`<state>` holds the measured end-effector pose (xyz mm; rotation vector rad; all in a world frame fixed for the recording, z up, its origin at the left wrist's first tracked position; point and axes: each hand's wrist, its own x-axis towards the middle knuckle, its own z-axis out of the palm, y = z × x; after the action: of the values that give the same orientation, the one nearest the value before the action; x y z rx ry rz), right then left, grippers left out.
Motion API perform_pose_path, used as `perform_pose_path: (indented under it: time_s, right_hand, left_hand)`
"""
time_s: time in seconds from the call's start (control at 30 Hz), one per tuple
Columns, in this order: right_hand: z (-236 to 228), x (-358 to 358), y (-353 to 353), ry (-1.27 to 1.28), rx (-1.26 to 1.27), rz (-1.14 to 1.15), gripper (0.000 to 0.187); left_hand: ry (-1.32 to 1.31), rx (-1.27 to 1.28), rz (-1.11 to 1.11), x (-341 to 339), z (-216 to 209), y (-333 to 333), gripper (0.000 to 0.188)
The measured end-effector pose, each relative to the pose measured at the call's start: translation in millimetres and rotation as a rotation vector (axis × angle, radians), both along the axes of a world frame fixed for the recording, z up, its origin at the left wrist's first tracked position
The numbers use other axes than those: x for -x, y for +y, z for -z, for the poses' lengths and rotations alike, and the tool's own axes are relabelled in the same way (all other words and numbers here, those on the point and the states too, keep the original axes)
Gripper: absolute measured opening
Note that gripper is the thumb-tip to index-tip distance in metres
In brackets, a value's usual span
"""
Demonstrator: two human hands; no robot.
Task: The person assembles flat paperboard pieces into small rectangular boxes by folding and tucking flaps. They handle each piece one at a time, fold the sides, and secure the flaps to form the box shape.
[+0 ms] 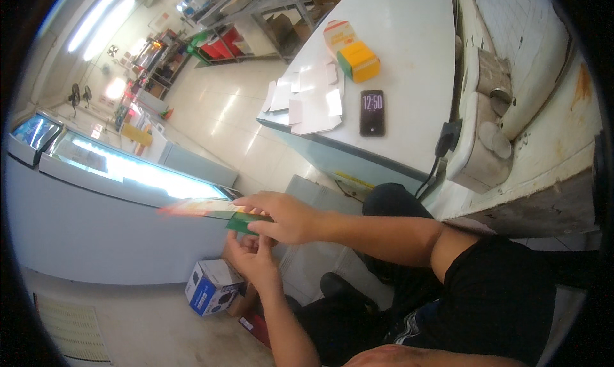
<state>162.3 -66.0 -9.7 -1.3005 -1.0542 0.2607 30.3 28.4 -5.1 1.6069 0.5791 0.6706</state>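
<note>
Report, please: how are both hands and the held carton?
Right hand gripping carton by its green end; left hand at lower edge. Far end blurred. Nothing seen blocking hands.

- Carton (242, 222), centre of the frame: vivid green flap, the rest a blur of white and reddish orange
- Small box (362, 62), upper middle: warm yellow, green at one end
- Flattened cartons (314, 108), left of it: plain white
- Phone (372, 122): black, pale lilac digits
- Floor box (211, 289), lower left: white and blue
</note>
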Motion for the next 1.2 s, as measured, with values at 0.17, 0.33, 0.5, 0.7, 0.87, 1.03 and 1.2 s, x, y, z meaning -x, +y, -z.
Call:
perform_pose_path:
  time_s: [0.17, 0.33, 0.5, 0.7, 0.87, 1.03, 1.2]
  right_hand:
    - [-1, 1, -5, -0.112, 0.043, 0.104, 0.052]
    - [2, 2, -2, -0.137, 0.033, 0.064, 0.037]
    - [8, 14, -2, -0.591, -0.029, 0.147, 0.027]
    - [12, 21, 6, -0.181, 0.026, 0.188, 0.021]
    - [0, 17, -1, 0.076, -0.061, 0.166, 0.018]
    - [10, 21, 3, -0.063, -0.198, 0.191, 0.022]
    - [11, 22, 6, -0.041, -0.154, 0.16, 0.021]
  left_hand:
    - [-0.027, -0.192, 0.141, -5, 0, -13, 0.061]
    - [-0.087, -0.147, -0.066, -4, 4, 4, 0.048]
    - [-0.377, 0.709, -0.087, 3, 9, 20, 0.034]
    - [-0.302, 0.186, -0.322, -3, 0, 8, 0.038]
    - [0.179, -0.854, -0.403, 7, 19, 11, 0.031]
    - [-0.107, -0.371, -0.312, -3, 18, -1, 0.026]
    - [-0.149, -0.157, -0.302, -8, -3, -16, 0.033]
